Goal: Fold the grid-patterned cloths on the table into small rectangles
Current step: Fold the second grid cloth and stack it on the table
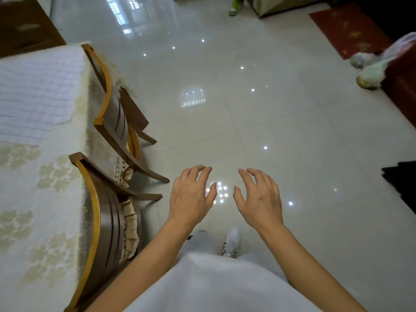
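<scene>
Leftmost, grid-patterned cloths (38, 91) laid flat on table (45, 176), cream floral tablecloth beneath. Far chair (117, 118) and near chair (105, 221) tucked against table edge. Glossy white tiled floor (270, 109) spread across middle. Left hand (191, 194) and right hand (258, 197) held over floor, well apart from cloths, fingers spread and loosely curled, nothing held. Red mat (349, 30) and plastic bags (371, 70) seen far right.

Two wooden chairs (117, 122), red mat (347, 30).

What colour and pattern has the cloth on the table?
The cloth is white with thin purplish grid lines; head view.
</scene>
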`<move>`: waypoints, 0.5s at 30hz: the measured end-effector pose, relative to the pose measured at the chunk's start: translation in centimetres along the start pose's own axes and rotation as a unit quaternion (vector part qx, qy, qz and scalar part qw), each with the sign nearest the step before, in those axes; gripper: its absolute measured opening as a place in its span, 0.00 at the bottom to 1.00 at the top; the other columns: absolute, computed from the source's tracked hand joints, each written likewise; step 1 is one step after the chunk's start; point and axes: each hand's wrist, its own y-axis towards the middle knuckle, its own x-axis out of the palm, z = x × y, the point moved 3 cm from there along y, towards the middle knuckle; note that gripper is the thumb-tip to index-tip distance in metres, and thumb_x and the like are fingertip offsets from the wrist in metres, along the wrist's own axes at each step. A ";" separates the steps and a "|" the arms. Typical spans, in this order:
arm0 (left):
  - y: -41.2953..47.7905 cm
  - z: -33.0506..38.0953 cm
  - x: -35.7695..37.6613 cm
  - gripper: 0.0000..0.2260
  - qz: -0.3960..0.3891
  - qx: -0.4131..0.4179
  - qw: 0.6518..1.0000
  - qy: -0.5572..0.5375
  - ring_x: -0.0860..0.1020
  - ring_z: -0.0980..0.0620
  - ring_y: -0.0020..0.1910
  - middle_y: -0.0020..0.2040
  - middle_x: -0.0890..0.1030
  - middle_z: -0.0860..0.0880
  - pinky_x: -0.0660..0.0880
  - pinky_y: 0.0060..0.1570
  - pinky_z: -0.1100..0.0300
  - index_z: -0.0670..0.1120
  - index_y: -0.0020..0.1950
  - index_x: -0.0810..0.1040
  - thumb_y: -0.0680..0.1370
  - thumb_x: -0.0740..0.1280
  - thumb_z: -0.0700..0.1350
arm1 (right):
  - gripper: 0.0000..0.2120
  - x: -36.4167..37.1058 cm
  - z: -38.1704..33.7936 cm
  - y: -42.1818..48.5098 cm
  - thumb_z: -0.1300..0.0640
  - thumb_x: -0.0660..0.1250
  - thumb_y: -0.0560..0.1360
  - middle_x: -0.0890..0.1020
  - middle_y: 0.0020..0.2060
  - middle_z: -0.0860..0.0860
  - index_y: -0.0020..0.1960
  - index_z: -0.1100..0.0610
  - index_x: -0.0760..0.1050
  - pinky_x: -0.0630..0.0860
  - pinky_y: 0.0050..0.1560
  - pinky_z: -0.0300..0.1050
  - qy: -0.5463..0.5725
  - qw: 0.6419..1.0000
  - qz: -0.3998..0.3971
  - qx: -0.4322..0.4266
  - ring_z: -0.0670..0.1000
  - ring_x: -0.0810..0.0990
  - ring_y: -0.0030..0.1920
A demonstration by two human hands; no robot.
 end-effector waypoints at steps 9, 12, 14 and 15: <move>7.0 -2.9 0.5 0.20 0.003 -0.076 0.997 -0.018 0.76 0.48 0.59 0.62 0.78 0.48 0.77 0.55 0.51 0.48 0.67 0.75 0.80 0.57 0.56 | 0.24 2.1 -0.6 9.8 0.45 0.57 0.77 0.79 0.62 0.54 0.68 0.54 0.75 0.72 0.67 0.57 0.003 0.998 -0.036 -0.054 0.56 0.77 0.63; 9.6 -4.8 0.8 0.19 0.008 -0.097 0.995 -0.021 0.76 0.48 0.60 0.62 0.78 0.48 0.76 0.55 0.52 0.48 0.67 0.75 0.80 0.61 0.55 | 0.24 3.4 -1.5 13.0 0.45 0.56 0.77 0.79 0.62 0.54 0.67 0.54 0.76 0.71 0.67 0.56 0.008 0.997 -0.044 -0.059 0.56 0.77 0.63; 11.9 -6.4 0.9 0.19 0.015 -0.107 0.994 -0.024 0.76 0.48 0.60 0.62 0.78 0.48 0.76 0.55 0.52 0.48 0.67 0.75 0.79 0.62 0.54 | 0.24 4.4 -2.6 15.7 0.45 0.56 0.77 0.79 0.62 0.54 0.67 0.54 0.76 0.71 0.67 0.56 0.010 0.996 -0.053 -0.064 0.56 0.77 0.63; 13.1 -7.3 0.9 0.18 0.019 -0.113 0.993 -0.026 0.76 0.48 0.60 0.62 0.78 0.48 0.76 0.55 0.52 0.48 0.67 0.75 0.79 0.63 0.54 | 0.24 5.1 -3.3 17.3 0.45 0.57 0.77 0.79 0.62 0.54 0.67 0.54 0.76 0.71 0.67 0.56 0.011 0.996 -0.058 -0.070 0.56 0.77 0.63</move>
